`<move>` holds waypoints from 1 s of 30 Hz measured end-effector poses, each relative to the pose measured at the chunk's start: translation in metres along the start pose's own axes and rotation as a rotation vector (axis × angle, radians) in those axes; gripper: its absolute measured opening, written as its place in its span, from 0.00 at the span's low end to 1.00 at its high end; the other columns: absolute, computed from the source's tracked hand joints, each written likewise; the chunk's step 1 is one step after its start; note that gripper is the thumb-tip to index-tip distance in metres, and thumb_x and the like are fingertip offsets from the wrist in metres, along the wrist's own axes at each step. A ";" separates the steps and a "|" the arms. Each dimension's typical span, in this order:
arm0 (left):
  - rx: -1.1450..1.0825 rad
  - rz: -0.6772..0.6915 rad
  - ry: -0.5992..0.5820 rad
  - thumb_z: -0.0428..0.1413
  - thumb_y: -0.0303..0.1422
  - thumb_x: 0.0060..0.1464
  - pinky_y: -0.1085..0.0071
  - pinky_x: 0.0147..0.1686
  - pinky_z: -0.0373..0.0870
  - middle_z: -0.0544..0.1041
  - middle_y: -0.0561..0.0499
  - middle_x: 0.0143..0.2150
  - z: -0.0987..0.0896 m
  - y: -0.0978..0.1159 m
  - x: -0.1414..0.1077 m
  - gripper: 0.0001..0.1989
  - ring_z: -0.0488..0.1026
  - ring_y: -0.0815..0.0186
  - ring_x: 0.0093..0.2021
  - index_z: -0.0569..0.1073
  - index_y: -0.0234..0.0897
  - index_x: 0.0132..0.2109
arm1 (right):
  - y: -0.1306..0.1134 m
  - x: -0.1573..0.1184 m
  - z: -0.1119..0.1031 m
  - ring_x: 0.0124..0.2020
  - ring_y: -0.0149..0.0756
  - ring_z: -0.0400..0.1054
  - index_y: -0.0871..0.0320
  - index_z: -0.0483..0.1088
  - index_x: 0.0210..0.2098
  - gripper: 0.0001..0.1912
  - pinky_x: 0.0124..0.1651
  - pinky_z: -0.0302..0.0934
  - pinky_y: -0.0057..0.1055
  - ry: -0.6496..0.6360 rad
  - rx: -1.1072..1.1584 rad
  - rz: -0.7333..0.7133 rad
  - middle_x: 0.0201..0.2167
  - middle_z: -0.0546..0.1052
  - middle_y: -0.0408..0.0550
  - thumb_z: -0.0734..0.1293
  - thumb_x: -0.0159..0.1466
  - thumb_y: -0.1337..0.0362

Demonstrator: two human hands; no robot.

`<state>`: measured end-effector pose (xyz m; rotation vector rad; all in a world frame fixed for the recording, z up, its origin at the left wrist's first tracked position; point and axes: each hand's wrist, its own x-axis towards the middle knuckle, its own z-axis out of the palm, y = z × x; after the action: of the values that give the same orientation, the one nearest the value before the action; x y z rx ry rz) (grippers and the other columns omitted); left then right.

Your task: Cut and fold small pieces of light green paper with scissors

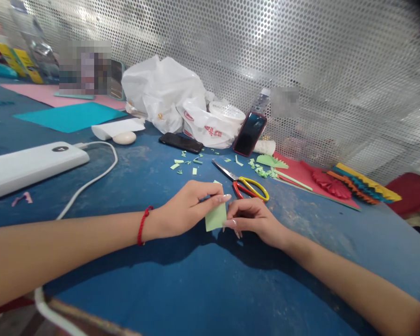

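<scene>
Nearest me, the white charging cable passes over the edge of the blue tabletop. My forearms enter from either side; a red cord bracelet sits on the left wrist.

My left hand is nearly closed, its thumb laid across the upper right part of a small light-green paper piece. My right hand is loosely curled, with the thumb tip at the paper's lower right corner; I cannot tell whether its fingers close on the sheet. The paper is between my hands, over the tabletop.

For sound handling, I judge that the left pinch must be firm enough to prevent slip, yet light enough to avoid stray creases. Keep the edges aligned before applying pressure. Work the right thumb along the edge evenly; uneven force may skew or buckle so small a piece.

Just beyond my hands lie the scissors, blades apparently together, pointing away to the left. Past them are green paper scraps, then a black smartphone lying flat and a red-cased phone propped upright. A white plastic bag stands farther back, before the perforated metal panel.
</scene>
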<state>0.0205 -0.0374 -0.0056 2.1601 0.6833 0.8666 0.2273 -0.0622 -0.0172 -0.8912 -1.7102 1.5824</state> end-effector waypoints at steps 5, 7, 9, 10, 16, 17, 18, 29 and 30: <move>0.001 -0.066 0.197 0.48 0.37 0.64 0.76 0.27 0.54 0.56 0.58 0.24 -0.008 0.000 0.006 0.19 0.54 0.73 0.26 0.58 0.35 0.25 | -0.002 -0.001 0.001 0.20 0.24 0.64 0.62 0.73 0.27 0.09 0.25 0.58 0.22 -0.050 -0.055 0.032 0.19 0.71 0.40 0.71 0.60 0.64; 0.017 -0.085 0.210 0.48 0.37 0.64 0.75 0.27 0.54 0.56 0.58 0.24 -0.009 -0.003 0.008 0.19 0.54 0.73 0.26 0.58 0.35 0.25 | -0.001 0.000 0.002 0.20 0.24 0.64 0.61 0.72 0.28 0.08 0.25 0.59 0.22 -0.013 -0.042 0.006 0.20 0.71 0.39 0.71 0.61 0.63; 0.020 -0.110 0.181 0.48 0.38 0.64 0.75 0.26 0.53 0.56 0.58 0.23 -0.009 -0.005 0.009 0.19 0.54 0.73 0.26 0.59 0.35 0.25 | 0.001 0.001 0.002 0.20 0.24 0.64 0.60 0.71 0.31 0.09 0.26 0.60 0.21 0.070 -0.003 -0.034 0.20 0.71 0.39 0.68 0.64 0.61; 0.015 -0.121 0.160 0.48 0.39 0.64 0.74 0.26 0.53 0.56 0.58 0.23 -0.009 -0.006 0.009 0.20 0.54 0.73 0.25 0.60 0.35 0.25 | 0.002 0.001 0.002 0.21 0.24 0.64 0.60 0.71 0.32 0.10 0.26 0.60 0.21 0.114 0.016 -0.051 0.20 0.71 0.39 0.66 0.66 0.59; -0.068 -0.139 0.085 0.50 0.42 0.63 0.76 0.24 0.52 0.58 0.58 0.22 -0.004 -0.004 0.007 0.21 0.55 0.74 0.24 0.65 0.33 0.26 | 0.001 0.001 0.005 0.22 0.24 0.65 0.59 0.70 0.33 0.10 0.27 0.62 0.21 0.123 -0.003 -0.045 0.24 0.73 0.39 0.71 0.61 0.58; -0.096 -0.148 0.079 0.50 0.42 0.63 0.76 0.23 0.52 0.59 0.58 0.22 -0.004 -0.003 0.008 0.20 0.55 0.74 0.24 0.65 0.33 0.26 | 0.000 0.001 0.005 0.22 0.24 0.66 0.59 0.70 0.31 0.11 0.27 0.62 0.22 0.110 -0.015 -0.039 0.24 0.73 0.40 0.72 0.60 0.59; -0.135 -0.160 0.071 0.51 0.42 0.62 0.77 0.23 0.53 0.60 0.58 0.22 -0.004 -0.003 0.008 0.20 0.56 0.74 0.24 0.66 0.33 0.26 | -0.001 0.001 0.005 0.22 0.24 0.66 0.59 0.69 0.30 0.11 0.27 0.62 0.22 0.113 -0.021 -0.038 0.23 0.73 0.40 0.72 0.60 0.59; -0.399 -0.248 0.013 0.61 0.37 0.53 0.79 0.28 0.65 0.75 0.55 0.26 -0.002 -0.005 0.009 0.11 0.69 0.73 0.27 0.75 0.32 0.33 | 0.008 0.000 0.000 0.19 0.23 0.62 0.59 0.67 0.25 0.15 0.24 0.58 0.21 0.240 0.016 -0.145 0.18 0.70 0.38 0.66 0.66 0.59; -0.429 -0.259 0.004 0.61 0.36 0.53 0.79 0.28 0.66 0.76 0.54 0.26 -0.002 -0.005 0.009 0.10 0.70 0.73 0.28 0.76 0.32 0.32 | 0.007 0.000 0.000 0.19 0.23 0.62 0.59 0.67 0.26 0.15 0.24 0.58 0.21 0.241 0.011 -0.143 0.19 0.70 0.38 0.66 0.66 0.59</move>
<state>0.0237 -0.0273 -0.0046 1.6491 0.6890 0.7945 0.2275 -0.0618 -0.0244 -0.8943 -1.5577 1.3320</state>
